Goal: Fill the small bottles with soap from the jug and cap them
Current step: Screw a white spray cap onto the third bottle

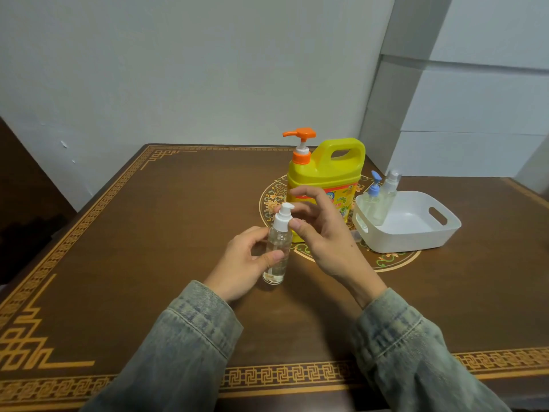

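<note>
The left hand [243, 263] wraps the clear pump bottle [276, 251] upright on the wooden table [148, 233], likely steadying it while the right hand [320, 233], fingers spread loosely, thumb at the white pump cap [283, 217], seats it. Just behind stands the yellow soap jug [326, 179]. To the right, 2 capped bottles [378, 197] stand in a white tray [416, 233], well clear.

Yellow jug [323, 179] with a red and green printed label [341, 200], its lettering too blurred to read, no other legible text, brands or numbers
</note>
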Motion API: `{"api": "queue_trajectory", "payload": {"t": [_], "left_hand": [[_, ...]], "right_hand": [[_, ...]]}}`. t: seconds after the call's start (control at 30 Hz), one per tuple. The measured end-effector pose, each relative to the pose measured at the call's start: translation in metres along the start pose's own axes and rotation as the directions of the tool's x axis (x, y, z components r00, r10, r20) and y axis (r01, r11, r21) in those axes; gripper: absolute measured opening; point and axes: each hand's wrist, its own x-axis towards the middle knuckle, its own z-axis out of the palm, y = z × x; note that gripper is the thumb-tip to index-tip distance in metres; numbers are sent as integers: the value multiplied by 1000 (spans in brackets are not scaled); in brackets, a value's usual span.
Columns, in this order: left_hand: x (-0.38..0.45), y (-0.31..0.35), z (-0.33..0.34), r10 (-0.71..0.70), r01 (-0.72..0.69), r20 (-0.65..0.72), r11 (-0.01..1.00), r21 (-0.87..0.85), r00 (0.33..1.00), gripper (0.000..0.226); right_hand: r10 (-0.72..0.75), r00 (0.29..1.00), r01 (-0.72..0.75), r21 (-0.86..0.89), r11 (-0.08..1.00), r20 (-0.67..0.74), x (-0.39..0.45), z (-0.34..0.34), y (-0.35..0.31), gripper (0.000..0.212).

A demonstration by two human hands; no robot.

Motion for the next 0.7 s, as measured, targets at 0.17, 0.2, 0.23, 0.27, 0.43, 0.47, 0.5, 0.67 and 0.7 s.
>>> {"api": "queue_trajectory", "payload": {"t": [0.17, 0.2, 0.23, 0.27, 0.43, 0.47, 0.5, 0.67, 0.7], "left_hand": [[0, -2, 0, -5, 5, -14, 1000, 18, 1000, 38], [0, -3, 0, -5, 5, -16, 1000, 22, 1000, 37], [0, -2, 0, -4, 4, -17, 1000, 23, 1000, 37], [0, -1, -1, -2, 2, -16, 1000, 21, 1000, 36], [1, -1, -1, -9, 9, -18, 1000, 23, 1000, 35], [0, -2, -1, -12, 13, -22, 1000, 25, 1000, 35], [0, -2, -1, -16, 16, -24, 999, 29, 1000, 35], [-2, 1, 0, -14, 14, -24, 1000, 17, 1000, 29], [-2, 1, 1, -12, 13, -23, 1000, 17, 1000, 29]], "right_hand": [[-9, 999, 4, -170, 985, -33, 1, 0, -1, 49], [-8, 999, 0, -191, 982, -43, 1, 0, -1, 53], [-6, 999, -4, -194, 981, -49, 1, 0, -1, 56], [-7, 999, -1, -181, 983, -46, 1, 0, -1, 55], [-22, 1000, 23, -68, 997, 7, -2, -1, 0, 44], [-16, 1000, 16, -82, 996, -3, -1, -1, 0, 43], [-10, 1000, 8, -105, 994, -16, 0, 0, 0, 43], [-4, 997, -13, -219, 976, -77, 1, 2, 3, 54], [-8, 997, -7, -202, 979, -72, -1, 2, 4, 52]]}}
